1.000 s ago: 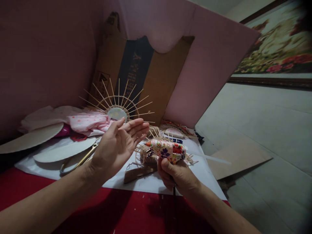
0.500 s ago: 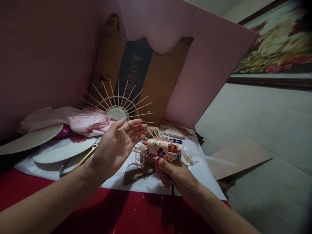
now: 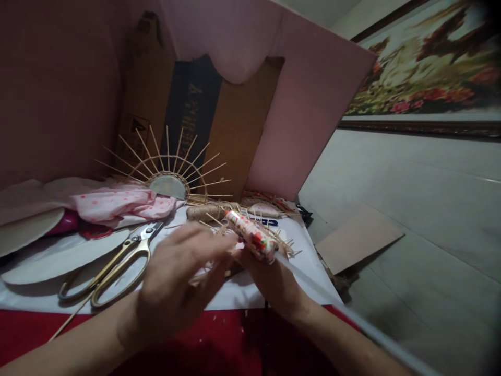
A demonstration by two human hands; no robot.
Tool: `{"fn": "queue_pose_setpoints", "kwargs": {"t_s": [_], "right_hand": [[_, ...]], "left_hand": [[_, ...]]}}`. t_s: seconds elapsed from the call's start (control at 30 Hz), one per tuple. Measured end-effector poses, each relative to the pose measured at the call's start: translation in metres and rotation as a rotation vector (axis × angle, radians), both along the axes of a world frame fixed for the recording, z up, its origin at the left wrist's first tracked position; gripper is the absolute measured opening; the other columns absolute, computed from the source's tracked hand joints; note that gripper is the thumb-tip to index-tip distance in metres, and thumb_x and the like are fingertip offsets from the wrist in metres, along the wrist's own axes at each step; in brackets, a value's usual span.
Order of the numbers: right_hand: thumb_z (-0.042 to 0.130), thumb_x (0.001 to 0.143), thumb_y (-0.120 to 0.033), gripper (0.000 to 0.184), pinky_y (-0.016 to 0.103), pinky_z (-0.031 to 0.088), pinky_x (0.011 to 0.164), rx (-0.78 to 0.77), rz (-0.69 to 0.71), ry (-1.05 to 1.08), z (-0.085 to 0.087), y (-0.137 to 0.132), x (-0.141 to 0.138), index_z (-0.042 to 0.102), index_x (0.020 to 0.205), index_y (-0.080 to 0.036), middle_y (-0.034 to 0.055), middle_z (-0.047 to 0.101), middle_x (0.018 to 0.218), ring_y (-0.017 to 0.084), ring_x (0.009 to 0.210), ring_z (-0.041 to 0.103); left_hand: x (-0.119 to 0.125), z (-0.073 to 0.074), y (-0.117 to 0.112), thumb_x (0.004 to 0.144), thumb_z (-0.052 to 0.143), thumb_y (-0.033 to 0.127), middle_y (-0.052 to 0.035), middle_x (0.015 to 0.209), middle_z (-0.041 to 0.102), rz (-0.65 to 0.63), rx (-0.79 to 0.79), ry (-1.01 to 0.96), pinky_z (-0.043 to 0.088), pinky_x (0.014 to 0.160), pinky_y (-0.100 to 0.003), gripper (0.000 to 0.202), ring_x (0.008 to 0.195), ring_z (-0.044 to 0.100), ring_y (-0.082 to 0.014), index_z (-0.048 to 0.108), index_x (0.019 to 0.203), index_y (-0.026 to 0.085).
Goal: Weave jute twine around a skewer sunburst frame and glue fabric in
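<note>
My right hand (image 3: 276, 282) is wrapped round a flower-patterned hot glue gun (image 3: 252, 235), its orange nozzle pointing away to the upper left. A long translucent glue stick (image 3: 329, 297) trails from the gun's back, and a dark cord hangs below. Close beside the gun is my left hand (image 3: 176, 277), slightly blurred, fingers stretched toward it and the thumb apart, with nothing seen in them. Behind the hands, partly hidden, lies a small woven piece with thin sticks (image 3: 287, 243). A roll of twine (image 3: 203, 211) rests just beyond.
Gold-handled scissors (image 3: 121, 261) lie left, near white oval boards (image 3: 47, 263) and pink dotted cloth (image 3: 117, 206). A half-round woven frame with radiating sticks (image 3: 168, 185) leans against a cardboard box (image 3: 235, 136). White sheeting (image 3: 309, 271) covers part of the red surface (image 3: 211, 339).
My left hand has turned over and come down toward the glue gun. The gun has tilted, its back end swinging toward me. The view has shifted right, uncovering the scissors and twine.
</note>
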State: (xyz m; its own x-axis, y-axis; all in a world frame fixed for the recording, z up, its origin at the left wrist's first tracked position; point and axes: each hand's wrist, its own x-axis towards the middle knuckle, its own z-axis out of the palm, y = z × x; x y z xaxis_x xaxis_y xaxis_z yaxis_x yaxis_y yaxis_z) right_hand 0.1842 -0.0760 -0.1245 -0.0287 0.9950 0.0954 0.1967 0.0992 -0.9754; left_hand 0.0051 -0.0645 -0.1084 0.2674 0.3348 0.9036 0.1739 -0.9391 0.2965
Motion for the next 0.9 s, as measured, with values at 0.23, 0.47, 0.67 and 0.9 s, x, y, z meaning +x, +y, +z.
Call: {"fn": "queue_pose_setpoints", "kwargs": {"t_s": [0.23,0.47,0.67,0.9], "right_hand": [[0.052,0.077,-0.019,0.018,0.025,0.043,0.063,0.457,0.053,-0.486,-0.001,-0.006,-0.01,0.054,0.095,-0.019,0.0004,0.062,0.077,0.015,0.067,0.056],[0.049,0.078,-0.015,0.014,0.026,0.045,0.057,0.589,0.09,-0.49,-0.017,0.0,-0.014,0.056,0.089,-0.02,0.0014,0.061,0.069,0.015,0.056,0.054],[0.051,0.076,-0.014,0.011,0.027,0.045,0.055,0.588,0.104,-0.428,-0.012,-0.006,-0.018,0.055,0.082,-0.023,0.0001,0.058,0.066,0.015,0.055,0.053],[0.05,0.078,-0.015,0.018,0.033,0.05,0.072,0.612,0.054,-0.374,-0.008,-0.002,-0.016,0.063,0.089,-0.02,0.0068,0.06,0.089,0.021,0.083,0.058]], "left_hand": [[0.017,-0.016,-0.019,0.085,0.046,0.01,-0.0006,0.054,0.059,-0.068,0.4,0.325,0.034,0.045,-0.029,0.036,0.046,0.05,-0.0141,0.053,0.119,0.002],[0.015,-0.017,-0.021,0.084,0.039,0.008,-0.0047,0.053,0.057,0.012,0.514,0.324,0.035,0.04,-0.031,0.033,0.045,0.052,-0.0158,0.06,0.106,-0.003],[0.011,-0.015,-0.023,0.079,0.055,0.011,-0.0038,0.053,0.059,0.031,0.527,0.333,0.036,0.04,-0.03,0.032,0.045,0.051,-0.015,0.06,0.107,-0.004],[0.008,-0.016,-0.018,0.081,0.052,0.015,-0.0066,0.062,0.066,-0.06,0.413,0.311,0.041,0.048,-0.031,0.04,0.053,0.057,-0.0175,0.057,0.119,0.004]]}}
